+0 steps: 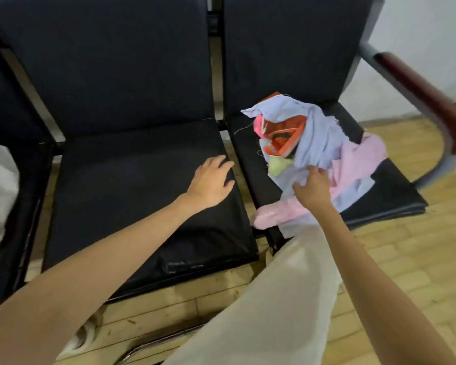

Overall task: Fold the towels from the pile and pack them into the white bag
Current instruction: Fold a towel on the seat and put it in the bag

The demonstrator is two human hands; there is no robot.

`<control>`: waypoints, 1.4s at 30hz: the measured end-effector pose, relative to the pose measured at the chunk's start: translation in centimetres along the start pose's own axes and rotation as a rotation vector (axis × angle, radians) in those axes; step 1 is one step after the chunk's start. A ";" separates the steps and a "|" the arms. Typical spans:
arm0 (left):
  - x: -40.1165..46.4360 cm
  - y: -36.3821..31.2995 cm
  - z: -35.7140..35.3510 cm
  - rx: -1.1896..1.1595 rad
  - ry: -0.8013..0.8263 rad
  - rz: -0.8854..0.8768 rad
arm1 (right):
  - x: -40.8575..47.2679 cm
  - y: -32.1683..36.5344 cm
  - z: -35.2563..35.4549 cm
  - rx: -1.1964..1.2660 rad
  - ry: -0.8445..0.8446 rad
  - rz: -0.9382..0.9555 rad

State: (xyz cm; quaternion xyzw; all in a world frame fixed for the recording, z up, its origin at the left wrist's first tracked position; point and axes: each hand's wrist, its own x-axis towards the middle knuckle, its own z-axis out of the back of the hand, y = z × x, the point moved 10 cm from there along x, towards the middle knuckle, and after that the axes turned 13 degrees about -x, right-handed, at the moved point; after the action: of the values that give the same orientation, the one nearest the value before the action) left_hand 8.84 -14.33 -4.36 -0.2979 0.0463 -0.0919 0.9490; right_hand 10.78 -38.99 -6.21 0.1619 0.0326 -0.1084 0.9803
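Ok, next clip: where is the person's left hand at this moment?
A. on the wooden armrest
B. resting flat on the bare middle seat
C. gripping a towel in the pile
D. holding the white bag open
B: the left hand lies with straight fingers on the middle seat, holding nothing, while the right hand is at the pile of towels on the next seat.

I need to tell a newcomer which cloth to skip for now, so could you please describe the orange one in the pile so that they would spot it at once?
Find the row of dark seats and go to the right-hand one, where the pile of towels lies. Near the top of the pile, partly wrapped by a pale lavender cloth, sits the orange cloth. It is the only vivid orange piece among pastel pinks, lavender and green.
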 end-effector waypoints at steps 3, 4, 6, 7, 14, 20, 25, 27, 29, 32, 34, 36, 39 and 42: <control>1.7 -3.2 -5.2 -0.071 0.127 -0.061 | 0.8 -6.6 0.9 0.100 -0.083 -0.183; 2.1 -4.2 -6.7 -0.116 0.172 -0.079 | 1.1 -8.1 0.9 0.124 -0.098 -0.214; 2.8 -5.9 -9.2 -0.230 0.240 -0.101 | 1.7 -10.0 0.9 0.212 -0.111 -0.245; 3.2 -6.7 -10.1 -0.283 0.259 -0.109 | 2.1 -10.8 0.9 0.274 -0.117 -0.262; 5.6 -10.4 -15.0 -0.357 0.330 -0.118 | 4.6 -12.5 1.0 0.492 -0.161 -0.361; 6.2 -10.3 -14.8 -0.514 0.271 -0.014 | 5.6 -13.6 1.2 0.642 -0.108 -0.512; 5.0 -9.1 -8.1 -0.769 0.037 0.053 | 4.1 -11.4 3.1 1.039 -0.176 -0.537; 3.7 -8.4 -5.1 -0.868 -0.023 0.086 | 3.1 -9.1 4.0 1.157 -0.213 -0.482; 2.3 -7.6 -2.3 -0.889 -0.075 0.090 | 2.0 -6.4 5.0 1.230 -0.245 -0.416; 0.0 -5.8 1.7 -0.884 -0.146 0.098 | 0.2 -2.0 6.2 1.266 -0.287 -0.327; -1.7 -4.0 4.0 -0.876 -0.191 0.129 | -1.0 1.1 6.8 1.250 -0.306 -0.254; -3.6 -1.7 5.9 -0.878 -0.257 0.188 | -2.5 4.5 7.4 1.256 -0.307 -0.145; -6.9 2.2 8.5 -0.922 -0.371 0.255 | -4.4 9.4 7.7 1.198 -0.329 0.019; -11.3 6.9 11.4 -0.992 -0.524 0.305 | -7.7 15.4 6.2 1.104 -0.313 0.168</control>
State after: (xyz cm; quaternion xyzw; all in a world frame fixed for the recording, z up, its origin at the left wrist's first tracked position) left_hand 0.41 -0.13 1.38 -0.7097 -0.1101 0.1554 0.6782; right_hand 6.91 -25.19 5.24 0.6331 -0.1872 -0.0537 0.7492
